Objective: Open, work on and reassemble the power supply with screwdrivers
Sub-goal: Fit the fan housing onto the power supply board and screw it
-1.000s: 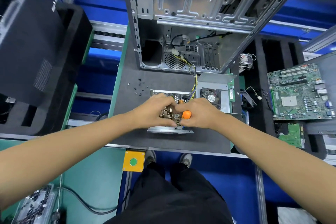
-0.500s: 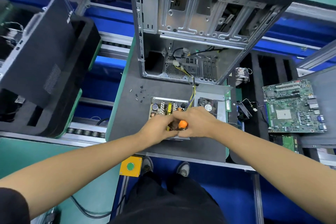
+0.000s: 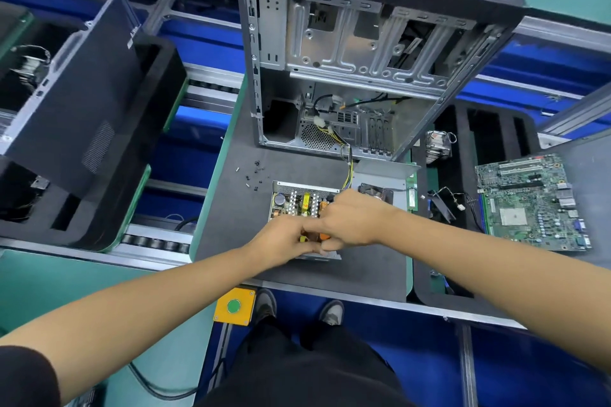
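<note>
The open power supply [image 3: 302, 205] lies on the worktop [image 3: 231, 225], directly under both hands; right hand [image 3: 350, 225] apparently curls around an orange-handled screwdriver [image 3: 323, 236], left hand [image 3: 284, 241] pinching beside it.

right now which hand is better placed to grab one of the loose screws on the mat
Left. The screws lie left of the power supply, on the left hand's side; the right hand grips the orange screwdriver and would have to cross over.
</note>
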The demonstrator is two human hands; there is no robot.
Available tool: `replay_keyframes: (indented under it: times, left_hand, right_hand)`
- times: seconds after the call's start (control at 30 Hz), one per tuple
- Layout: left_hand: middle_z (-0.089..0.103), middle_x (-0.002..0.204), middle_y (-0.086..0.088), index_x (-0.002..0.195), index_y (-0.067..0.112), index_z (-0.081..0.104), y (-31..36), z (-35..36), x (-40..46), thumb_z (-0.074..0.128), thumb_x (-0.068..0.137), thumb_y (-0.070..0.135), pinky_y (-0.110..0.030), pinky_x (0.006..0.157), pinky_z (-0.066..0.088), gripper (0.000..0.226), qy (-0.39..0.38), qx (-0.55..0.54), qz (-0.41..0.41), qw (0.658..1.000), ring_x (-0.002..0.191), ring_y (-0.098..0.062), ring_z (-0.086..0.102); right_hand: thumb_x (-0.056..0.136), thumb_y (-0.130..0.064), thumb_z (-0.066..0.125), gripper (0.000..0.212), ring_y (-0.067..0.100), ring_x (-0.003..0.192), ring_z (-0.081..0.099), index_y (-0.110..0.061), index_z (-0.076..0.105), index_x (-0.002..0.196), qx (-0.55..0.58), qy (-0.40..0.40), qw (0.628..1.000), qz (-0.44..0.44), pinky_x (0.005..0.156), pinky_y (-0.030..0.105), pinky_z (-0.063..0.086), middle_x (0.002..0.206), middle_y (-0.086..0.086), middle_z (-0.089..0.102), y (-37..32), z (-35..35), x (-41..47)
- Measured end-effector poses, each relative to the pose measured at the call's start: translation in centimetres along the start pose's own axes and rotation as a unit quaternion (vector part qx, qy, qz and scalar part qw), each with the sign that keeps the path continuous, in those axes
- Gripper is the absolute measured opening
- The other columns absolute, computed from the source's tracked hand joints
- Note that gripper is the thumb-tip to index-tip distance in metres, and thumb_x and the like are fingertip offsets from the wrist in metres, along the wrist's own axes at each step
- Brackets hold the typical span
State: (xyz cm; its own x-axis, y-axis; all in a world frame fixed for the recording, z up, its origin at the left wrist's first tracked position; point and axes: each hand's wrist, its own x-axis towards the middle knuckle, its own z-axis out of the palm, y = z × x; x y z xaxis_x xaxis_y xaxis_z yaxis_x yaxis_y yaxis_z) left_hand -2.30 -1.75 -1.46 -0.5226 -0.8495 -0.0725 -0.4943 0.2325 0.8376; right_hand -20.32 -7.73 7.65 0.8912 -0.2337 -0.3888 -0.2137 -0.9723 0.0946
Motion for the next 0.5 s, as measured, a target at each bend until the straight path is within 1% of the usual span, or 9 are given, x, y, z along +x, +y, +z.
replay_keyframes:
  times: [0.07,0.17,0.23,0.3,0.33,0.37,0.43,0.47,0.5]
  left_hand:
    - [0.076,0.104,0.017,0.113,0.046,0.066,-0.1,0.1,0.0,0.072,0.086,0.037,-0.033,0.085,0.057,0.030,-0.001,-0.004,-0.004,1.000,0.096,-0.002,0.071]
    - [0.078,0.100,0.014,0.109,0.036,0.076,-0.6,0.0,0.0,0.077,0.088,0.028,-0.038,0.088,0.057,0.023,-0.008,-0.033,-0.025,0.999,0.099,-0.005,0.072]
    - [0.078,0.095,0.017,0.102,0.034,0.079,-0.7,-0.2,-0.1,0.076,0.089,0.028,-0.034,0.086,0.058,0.015,-0.008,-0.044,-0.015,0.999,0.095,0.002,0.072]
    - [0.077,0.093,0.021,0.097,0.034,0.079,-0.5,-0.3,-0.1,0.070,0.089,0.027,-0.030,0.082,0.057,0.014,-0.016,-0.037,-0.011,0.999,0.090,0.013,0.068]
    - [0.076,0.091,0.023,0.097,0.038,0.076,-0.4,-0.3,-0.1,0.067,0.090,0.025,-0.028,0.082,0.056,0.017,-0.022,-0.035,-0.018,0.999,0.089,0.015,0.067]
    - [0.076,0.090,0.025,0.098,0.045,0.072,-0.2,-0.4,-0.1,0.066,0.091,0.023,-0.027,0.084,0.056,0.024,-0.023,-0.039,-0.023,0.999,0.089,0.012,0.068]
    - [0.075,0.086,0.024,0.098,0.056,0.066,0.0,-0.7,0.0,0.062,0.092,0.021,-0.027,0.086,0.057,0.036,-0.010,-0.060,-0.024,0.998,0.089,0.001,0.072]
    - [0.075,0.085,0.023,0.095,0.055,0.067,-0.2,-0.7,0.1,0.059,0.091,0.019,-0.030,0.085,0.058,0.037,-0.001,-0.068,-0.025,0.997,0.087,-0.002,0.073]
    - [0.074,0.085,0.024,0.091,0.051,0.069,-0.3,-0.7,0.2,0.058,0.089,0.014,-0.034,0.085,0.059,0.038,0.006,-0.068,-0.025,0.997,0.086,-0.004,0.073]
  right_hand:
    - [0.105,-0.040,0.036,0.029,0.028,0.060,0.053,-0.018,0.048,0.120,-0.021,-0.012,1.000,-0.002,0.051,0.033,0.033,0.084,0.005,0.069,-0.3,0.1,0.2]
    - [0.102,-0.045,0.039,0.030,0.027,0.054,0.044,-0.019,0.046,0.116,0.007,0.017,1.000,-0.011,0.047,0.033,0.031,0.082,0.002,0.065,-0.1,-0.3,0.2]
    - [0.100,-0.042,0.043,0.027,0.027,0.056,0.042,-0.021,0.043,0.117,0.049,0.029,0.998,-0.031,0.048,0.036,0.041,0.088,0.001,0.061,0.2,-0.6,0.1]
    - [0.100,-0.037,0.048,0.021,0.026,0.058,0.044,-0.024,0.044,0.116,0.062,0.015,0.996,-0.065,0.054,0.039,0.050,0.094,0.001,0.061,0.5,-0.8,0.0]
    - [0.101,-0.034,0.048,0.018,0.025,0.059,0.046,-0.025,0.045,0.116,0.055,0.011,0.996,-0.076,0.053,0.039,0.049,0.095,0.000,0.062,0.6,-0.8,0.0]
    - [0.102,-0.033,0.047,0.016,0.025,0.058,0.048,-0.027,0.046,0.116,0.039,0.013,0.996,-0.080,0.049,0.035,0.043,0.093,0.000,0.064,0.8,-0.6,0.0]
    - [0.103,-0.033,0.043,0.020,0.025,0.055,0.049,-0.031,0.047,0.123,0.015,0.033,0.997,-0.073,0.043,0.029,0.024,0.088,-0.001,0.067,1.0,-0.2,0.1]
    - [0.103,-0.033,0.042,0.022,0.026,0.055,0.049,-0.031,0.047,0.124,0.012,0.038,0.997,-0.068,0.044,0.029,0.022,0.088,-0.001,0.068,1.1,-0.1,0.1]
    - [0.103,-0.034,0.041,0.020,0.026,0.056,0.050,-0.031,0.045,0.122,0.013,0.037,0.997,-0.064,0.045,0.030,0.024,0.088,0.000,0.069,1.1,0.0,0.2]
